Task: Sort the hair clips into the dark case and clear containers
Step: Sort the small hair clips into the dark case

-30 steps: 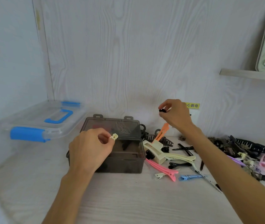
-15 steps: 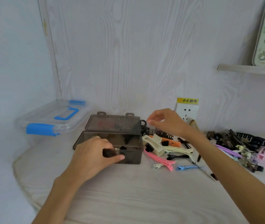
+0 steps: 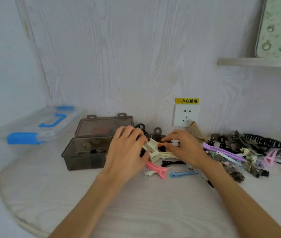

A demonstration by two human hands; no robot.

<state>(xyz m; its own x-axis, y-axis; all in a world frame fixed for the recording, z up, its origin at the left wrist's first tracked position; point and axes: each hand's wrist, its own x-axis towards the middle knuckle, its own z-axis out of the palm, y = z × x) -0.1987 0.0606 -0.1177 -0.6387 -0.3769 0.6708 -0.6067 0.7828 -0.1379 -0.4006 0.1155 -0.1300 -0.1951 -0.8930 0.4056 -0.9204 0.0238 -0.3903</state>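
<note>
The open dark case (image 3: 84,158) stands left of centre with small clips inside, its lid (image 3: 104,125) tilted back. A pile of hair clips lies to its right: a cream clip (image 3: 153,148), an orange clip (image 3: 160,144), a pink clip (image 3: 156,169) and a blue clip (image 3: 180,174). My left hand (image 3: 127,152) lies over the pile's left edge with its fingers curled down; a dark bit shows by its thumb. My right hand (image 3: 182,148) pinches a small black clip (image 3: 162,148) beside the orange clip.
A clear container with blue latches (image 3: 38,127) lies at the far left. More clips, purple (image 3: 222,152), black and pink, spread to the right. A wall socket (image 3: 186,115) sits behind the pile, and a shelf (image 3: 256,62) is up right.
My left hand dropped the cream mini clip into the case, then moved right to the pile. My right hand came down from the air onto the clips.
</note>
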